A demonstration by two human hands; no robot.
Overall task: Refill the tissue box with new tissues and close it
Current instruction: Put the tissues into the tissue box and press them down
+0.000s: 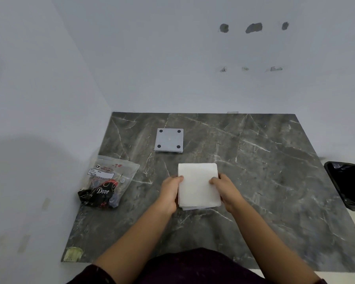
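A square stack of white tissues (197, 183) sits in the middle of the dark marble table (264, 171). My left hand (170, 191) grips its left edge and my right hand (223, 187) grips its right edge, thumbs resting on top. Whether a box lies under the stack is hidden. Farther back lies a grey square plate (169, 140) with a black round pad in each corner, apart from the stack. A clear plastic tissue packet (109, 181), crumpled and with a dark Dove wrapper inside, lies at the table's left edge.
White walls close off the left side and the back of the table. A black bin lined with a black bag (348, 185) stands off the table's right edge. A yellowish patch (73, 254) marks the near left corner.
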